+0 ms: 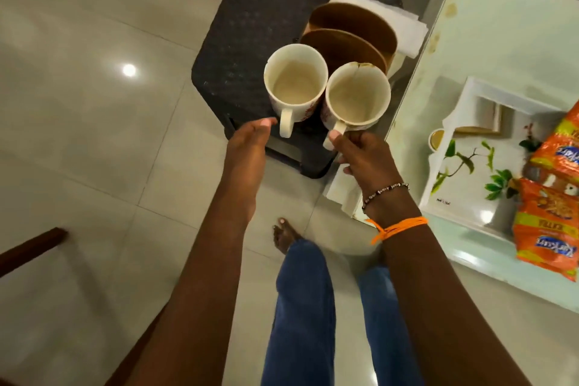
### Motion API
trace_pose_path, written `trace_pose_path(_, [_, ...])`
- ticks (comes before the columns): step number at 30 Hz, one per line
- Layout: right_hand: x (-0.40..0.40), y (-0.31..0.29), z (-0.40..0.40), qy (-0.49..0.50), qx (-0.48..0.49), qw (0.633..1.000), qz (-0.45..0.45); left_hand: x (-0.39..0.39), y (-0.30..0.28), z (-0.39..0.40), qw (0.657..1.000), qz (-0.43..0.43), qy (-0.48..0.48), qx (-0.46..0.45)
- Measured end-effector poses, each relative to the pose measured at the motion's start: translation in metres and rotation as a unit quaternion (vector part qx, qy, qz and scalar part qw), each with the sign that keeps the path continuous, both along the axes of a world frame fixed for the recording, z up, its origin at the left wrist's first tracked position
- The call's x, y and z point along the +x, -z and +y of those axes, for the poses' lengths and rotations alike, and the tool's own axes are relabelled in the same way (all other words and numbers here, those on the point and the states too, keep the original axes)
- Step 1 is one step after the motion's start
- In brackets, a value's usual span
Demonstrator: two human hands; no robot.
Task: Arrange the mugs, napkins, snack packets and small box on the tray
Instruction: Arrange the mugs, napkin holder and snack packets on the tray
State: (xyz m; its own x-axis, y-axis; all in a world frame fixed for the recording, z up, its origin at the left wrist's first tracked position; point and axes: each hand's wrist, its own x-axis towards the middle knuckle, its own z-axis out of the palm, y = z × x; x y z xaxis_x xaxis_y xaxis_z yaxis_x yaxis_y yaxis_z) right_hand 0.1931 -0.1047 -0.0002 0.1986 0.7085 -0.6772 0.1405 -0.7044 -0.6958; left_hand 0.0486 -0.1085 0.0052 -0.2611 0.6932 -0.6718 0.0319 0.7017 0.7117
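Observation:
Two white mugs with red print stand side by side on a dark stool (238, 50). My right hand (363, 157) grips the handle of the right mug (357, 97). My left hand (250, 141) is stretched out with straight fingers, its tips just left of the left mug's (294, 81) handle and holding nothing. White napkins (407, 31) lie at the stool's far side. On the pale table at the right sits a white leaf-print tray (463, 188), with two orange snack packets (545, 229) on its right part. A small beige box (488, 122) sits at its far end.
Two brown round dishes (351, 28) stand behind the mugs on the napkins. A small round cup (436, 138) sits by the tray's left rim. More white paper (341, 188) lies under my right wrist. A wooden chair arm (31, 247) is at the lower left, over the tiled floor.

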Motion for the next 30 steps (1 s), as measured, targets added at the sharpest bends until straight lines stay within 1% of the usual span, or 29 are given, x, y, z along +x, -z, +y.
trace_pose_path(5, [-0.003,0.01,0.001,0.038,0.04,0.998,0.007,0.002,0.005,0.015,1.0,-0.023,0.021,-0.001])
trace_pose_path(9, [-0.003,0.013,-0.002,0.075,0.056,0.995,0.035,0.003,0.013,0.012,0.998,-0.022,0.045,0.033])
trace_pose_path(11, [-0.005,0.013,-0.002,0.083,0.065,0.994,0.034,0.003,0.016,0.01,0.997,-0.016,0.043,0.06])
trace_pose_path(15, [-0.004,0.015,-0.008,0.096,0.091,0.991,-0.005,0.008,0.018,0.004,0.995,0.007,0.021,0.098])
trace_pose_path(18, [0.012,0.012,-0.016,0.076,0.096,0.991,-0.054,0.02,0.015,-0.004,0.994,0.016,-0.019,0.111])
trace_pose_path(20, [0.028,0.007,-0.024,0.062,0.099,0.991,-0.073,0.033,0.011,-0.014,0.992,0.023,-0.024,0.119])
trace_pose_path(23, [0.054,-0.002,-0.044,0.048,0.104,0.989,-0.091,0.056,0.005,-0.033,0.992,0.005,-0.017,0.128])
trace_pose_path(30, [0.141,-0.014,-0.097,0.05,0.115,0.978,-0.168,0.135,-0.007,-0.071,0.992,-0.061,0.019,0.109])
